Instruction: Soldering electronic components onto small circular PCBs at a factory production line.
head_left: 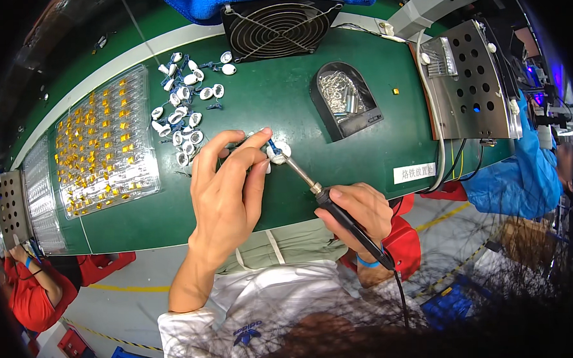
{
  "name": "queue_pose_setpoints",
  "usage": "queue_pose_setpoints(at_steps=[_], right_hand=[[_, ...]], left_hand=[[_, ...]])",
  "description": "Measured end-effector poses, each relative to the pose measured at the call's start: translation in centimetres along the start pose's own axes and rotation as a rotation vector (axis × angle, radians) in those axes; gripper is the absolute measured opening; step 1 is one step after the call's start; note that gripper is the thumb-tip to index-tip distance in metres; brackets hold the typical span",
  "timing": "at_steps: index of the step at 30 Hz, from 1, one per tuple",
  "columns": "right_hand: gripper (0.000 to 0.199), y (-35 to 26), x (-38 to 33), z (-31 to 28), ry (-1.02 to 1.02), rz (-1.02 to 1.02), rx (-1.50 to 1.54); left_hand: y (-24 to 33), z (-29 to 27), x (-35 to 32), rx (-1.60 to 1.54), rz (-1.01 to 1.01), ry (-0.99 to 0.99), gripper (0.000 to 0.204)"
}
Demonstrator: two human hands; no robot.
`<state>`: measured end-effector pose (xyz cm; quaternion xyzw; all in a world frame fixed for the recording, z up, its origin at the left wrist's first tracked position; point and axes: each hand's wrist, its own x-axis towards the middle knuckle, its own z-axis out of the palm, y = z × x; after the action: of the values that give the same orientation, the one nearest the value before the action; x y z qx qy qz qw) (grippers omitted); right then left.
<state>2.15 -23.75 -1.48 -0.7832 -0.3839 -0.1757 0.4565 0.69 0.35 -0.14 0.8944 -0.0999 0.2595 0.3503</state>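
My right hand [362, 213] grips a soldering iron [346, 220] by its black handle. The iron's metal tip meets a small white oval shell [279, 156] with a short blue wire [272, 143]. At the shell's left side, my left hand [226, 185] is closed, its fingertips at the wire and the edge of the shell. The exact pinch is partly hidden by the fingers. Left of that hand lies a loose pile of similar white oval shells [184, 94] with blue wires.
Clear plastic trays [145, 143] hold small pieces with orange tape. Beyond are a black fan [283, 32] and a black dish [372, 121] of wire shavings. A perforated metal box [477, 84] stands right on the green table [263, 84]. Co-workers' sleeves [510, 179] show at both sides.
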Motion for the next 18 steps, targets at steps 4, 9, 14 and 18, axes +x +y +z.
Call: queue_pose_setpoints(at_steps=[4, 9, 14, 18], right_hand=[[0.050, 0.12, -0.11, 0.09, 0.010, -0.005, -0.002], [0.048, 0.05, -0.08, 0.08, 0.013, 0.005, 0.007], [0.047, -0.01, -0.16, 0.07, 0.028, 0.020, 0.001], [0.047, -0.14, -0.04, -0.11, -0.001, 0.031, 0.020]], left_hand=[[0.08, 0.08, 0.07, -0.003, -0.020, -0.010, 0.013], [0.16, 0.08, 0.10, -0.006, -0.016, 0.005, 0.015], [0.06, 0.03, 0.22, 0.036, 0.033, 0.074, 0.020], [0.16, -0.01, 0.24, 0.043, 0.049, 0.087, 0.022]])
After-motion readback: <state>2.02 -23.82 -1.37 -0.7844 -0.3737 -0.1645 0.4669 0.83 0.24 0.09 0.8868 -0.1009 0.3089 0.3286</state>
